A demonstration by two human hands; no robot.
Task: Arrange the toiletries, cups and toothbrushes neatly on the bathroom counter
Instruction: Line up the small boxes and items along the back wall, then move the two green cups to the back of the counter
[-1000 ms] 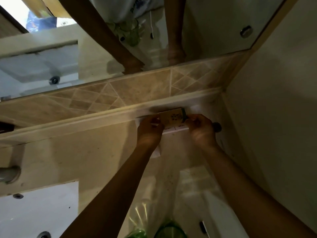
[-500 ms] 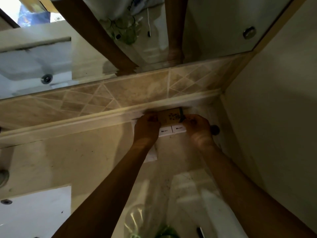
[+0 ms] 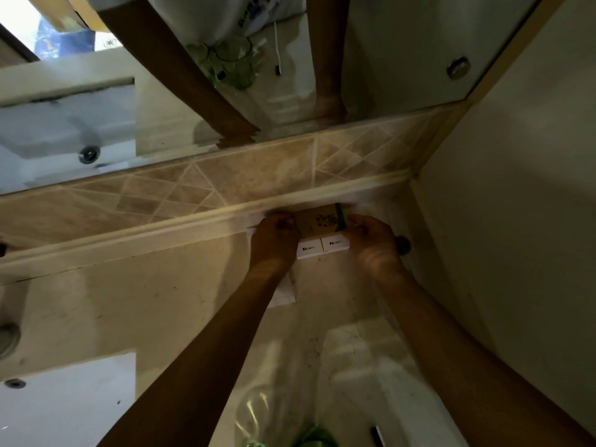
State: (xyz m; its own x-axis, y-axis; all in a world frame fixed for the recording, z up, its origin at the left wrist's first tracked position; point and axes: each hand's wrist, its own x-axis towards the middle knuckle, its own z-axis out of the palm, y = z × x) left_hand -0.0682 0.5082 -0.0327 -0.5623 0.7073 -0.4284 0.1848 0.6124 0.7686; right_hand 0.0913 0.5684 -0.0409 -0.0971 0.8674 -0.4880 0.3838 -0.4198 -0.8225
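Both hands' grip clasps brown box (image 3: 317, 222) | left hand (image 3: 274, 241) | right hand (image 3: 374, 245) | box between

Dim, soft focus; daylight top left in mirror (image 3: 225, 91); wide-angle edge warp.

Matt brown cardboard box (image 3: 317, 223) sits on 2 smooth white boxes (image 3: 323, 252). The counter (image 3: 154, 304) looks like polished pale stone, glossy. Far behind, mottled tan tiles (image 3: 245, 177) with pale grout, then a shiny mirror (image 3: 387, 53).
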